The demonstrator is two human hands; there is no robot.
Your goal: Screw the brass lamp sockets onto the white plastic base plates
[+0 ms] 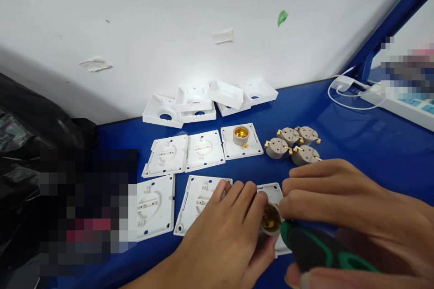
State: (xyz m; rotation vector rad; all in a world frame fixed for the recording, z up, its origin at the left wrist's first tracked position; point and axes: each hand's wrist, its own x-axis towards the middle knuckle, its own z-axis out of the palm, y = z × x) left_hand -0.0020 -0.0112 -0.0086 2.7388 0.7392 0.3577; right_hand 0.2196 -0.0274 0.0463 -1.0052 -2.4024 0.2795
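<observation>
The left hand (224,230) rests palm-down on the blue tabletop (356,144), its fingers closed around a lamp socket (270,220) with a brass-threaded inside, which sits on a white base plate (273,192) directly under both hands. The right hand (352,216) grips a green-and-black screwdriver (315,248), its tip meeting the socket, fingers curled over the handle. Just beyond the right hand's fingertips stand four loose lamp sockets (293,144) with brass tabs. Beyond the left hand lie bare white plates (185,153), one plate with a socket fitted (241,141), and, farther off by the wall, stacked white housings (206,101).
</observation>
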